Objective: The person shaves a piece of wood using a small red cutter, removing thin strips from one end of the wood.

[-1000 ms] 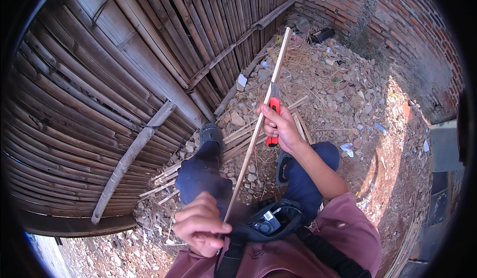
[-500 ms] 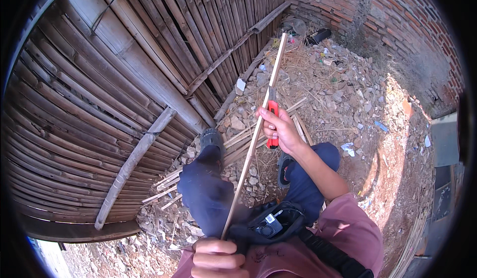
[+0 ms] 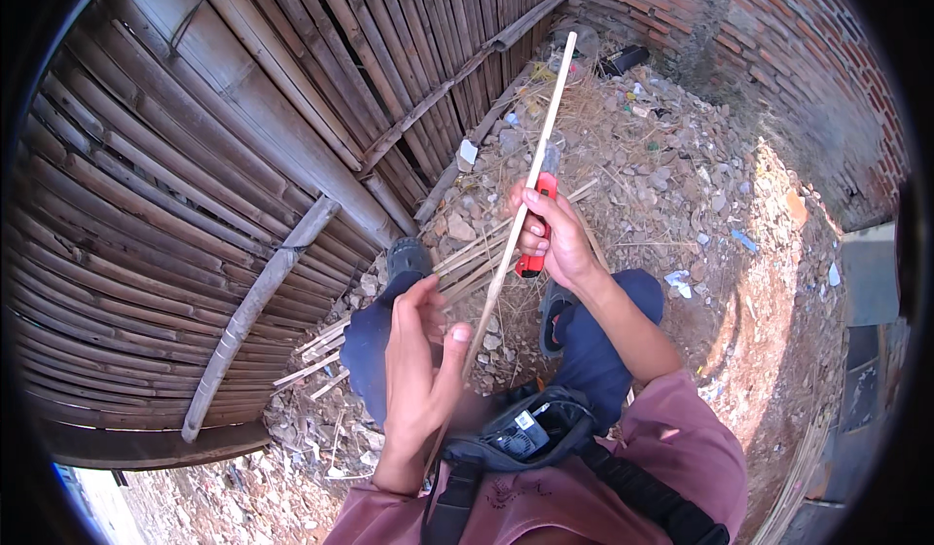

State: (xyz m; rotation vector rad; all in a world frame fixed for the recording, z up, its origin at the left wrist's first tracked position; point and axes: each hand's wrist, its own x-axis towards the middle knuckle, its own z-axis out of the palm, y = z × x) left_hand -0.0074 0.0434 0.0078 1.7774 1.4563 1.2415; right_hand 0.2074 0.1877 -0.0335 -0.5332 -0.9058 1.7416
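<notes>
Gripped by right hand: pale, thin bamboo strip; red-handled knife, seemingly.

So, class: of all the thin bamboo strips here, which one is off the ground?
The long pale strip in the right hand; the others lie flat among stones.

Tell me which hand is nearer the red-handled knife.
Right. The right hand grips the red-handled knife against the bamboo strip; the left hand is open lower down beside the strip, well short of the knife.
</notes>
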